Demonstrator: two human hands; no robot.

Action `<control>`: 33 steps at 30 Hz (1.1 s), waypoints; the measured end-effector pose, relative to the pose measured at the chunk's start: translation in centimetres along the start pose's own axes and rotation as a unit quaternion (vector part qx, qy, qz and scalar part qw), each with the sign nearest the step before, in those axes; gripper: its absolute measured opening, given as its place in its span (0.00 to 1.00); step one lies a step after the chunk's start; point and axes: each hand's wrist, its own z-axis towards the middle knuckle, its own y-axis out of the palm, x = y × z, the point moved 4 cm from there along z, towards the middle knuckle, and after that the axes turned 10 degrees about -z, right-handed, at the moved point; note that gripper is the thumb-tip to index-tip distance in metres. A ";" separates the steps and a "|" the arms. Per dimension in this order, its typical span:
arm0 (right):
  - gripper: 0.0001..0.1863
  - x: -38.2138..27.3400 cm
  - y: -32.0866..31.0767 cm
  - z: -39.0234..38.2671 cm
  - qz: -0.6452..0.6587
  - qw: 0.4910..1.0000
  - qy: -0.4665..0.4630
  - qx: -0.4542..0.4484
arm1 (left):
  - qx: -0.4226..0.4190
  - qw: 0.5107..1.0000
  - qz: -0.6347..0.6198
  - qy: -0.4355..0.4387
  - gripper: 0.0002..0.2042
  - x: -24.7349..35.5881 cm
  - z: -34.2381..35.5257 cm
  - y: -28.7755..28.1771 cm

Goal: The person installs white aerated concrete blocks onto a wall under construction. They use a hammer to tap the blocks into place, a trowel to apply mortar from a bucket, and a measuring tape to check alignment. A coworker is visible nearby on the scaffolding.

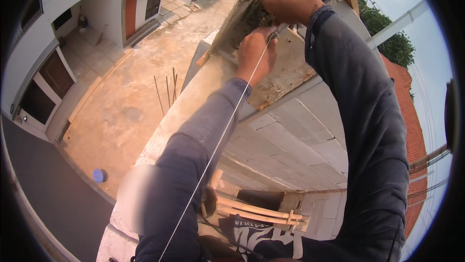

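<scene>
My left hand point(256, 52) is closed at the top of the wall, against a rough, mortar-stained board or column point(242, 22). A taut white string point(213, 154) runs from the lower edge of the view up to its fingertips, beside a small greyish piece point(280, 31) whose kind I cannot make out. Higher and to the right, my right hand point(289, 3) is curled with bent fingers against the rough surface. What it grips, if anything, is hidden. Below both hands lies a mortar-smeared slab point(294, 68) on the pale block wall point(295, 126).
Far below on the left is a sandy yard point(116, 111) with a blue bucket point(100, 175). Several thin rods point(167, 90) stick up beside the wall. Bamboo poles point(261, 213) lie low down near my body. A white beam point(399, 23) slants at the upper right.
</scene>
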 end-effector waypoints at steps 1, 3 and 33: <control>0.14 0.1 0.2 -0.3 0.005 0.999 0.015 -0.033 | 0.002 1.000 -0.001 0.005 0.16 0.0 0.0 -0.1; 0.10 0.2 0.7 -0.9 0.015 0.994 0.045 -0.098 | 0.003 1.000 0.005 0.014 0.16 0.1 0.2 -0.3; 0.19 -6.8 11.8 -8.7 0.905 0.244 0.290 0.194 | -0.036 0.998 0.035 0.046 0.17 -1.0 0.5 1.0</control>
